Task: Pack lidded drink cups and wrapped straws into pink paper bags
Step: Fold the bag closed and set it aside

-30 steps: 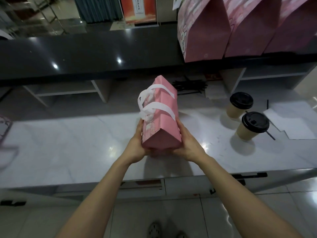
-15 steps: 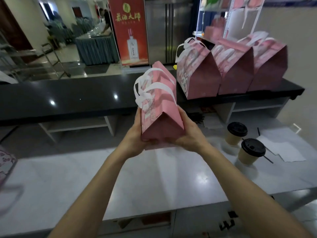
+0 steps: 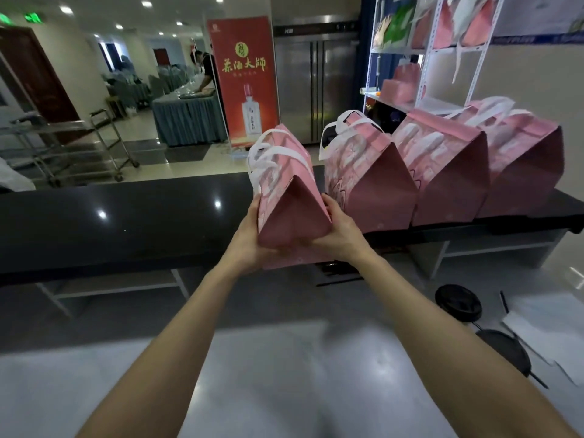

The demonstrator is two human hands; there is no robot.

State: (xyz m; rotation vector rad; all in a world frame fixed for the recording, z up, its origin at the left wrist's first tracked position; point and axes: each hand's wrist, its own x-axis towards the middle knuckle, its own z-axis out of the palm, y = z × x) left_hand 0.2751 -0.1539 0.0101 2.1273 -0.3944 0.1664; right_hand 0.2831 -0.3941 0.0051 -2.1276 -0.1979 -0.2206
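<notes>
1. We hold a closed bag (image 3: 292,197) in the air over the near edge of the black counter (image 3: 126,216), just left of the row.
2. Our left hand (image 3: 249,238) clasps its left side and our right hand (image 3: 339,230) its right side, fingers curled round the lower corners, palms pressing in.
3. Three more closed bags (image 3: 373,181) stand side by side on that counter, white handles up; we judge them finished, though what is inside cannot be seen.
4. Our bag looks ready to join them, so the step in hand is setting it down beside the nearest one.
5. Two lidded cups (image 3: 458,303) remain on the white table (image 3: 284,390) at lower right, with dark straws (image 3: 504,301) and paper beside them.
6. So we judge at least one more bag is left to pack.
</notes>
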